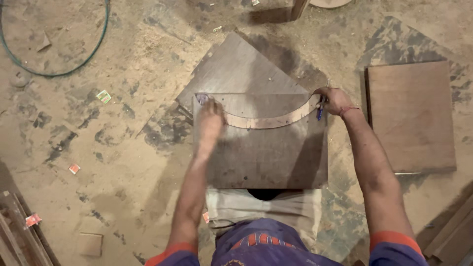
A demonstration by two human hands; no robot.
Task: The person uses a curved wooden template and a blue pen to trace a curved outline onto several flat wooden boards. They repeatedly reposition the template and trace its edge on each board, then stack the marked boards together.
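Head view, looking straight down: the left hand lies flat, fingers together and stretched forward, pressing on the left end of a curved wooden strip. It grips nothing; the palm and fingers simply bear down. The right hand is curled around a blue pen at the right end of the same strip, the fingers closed on the pen and its tip pointing down at the wood just beside the strip's end.

The curved wooden strip is pale and thin, bowed like a shallow arc, its middle sagging toward the person and both ends rising to the far corners of a dark rectangular board. It lies on top of that board, touching it along its length. The board rests partly over a second dark board, turned cornerwise beneath it and sticking out on the far side.

Both boards sit on a dusty floor covered in sawdust. A brown rectangular panel lies flat to the right, apart from the boards. A green hose loops at the far left. Small red and green scraps of paper are scattered on the left. Wooden slats lie at the near left corner, more at the near right.
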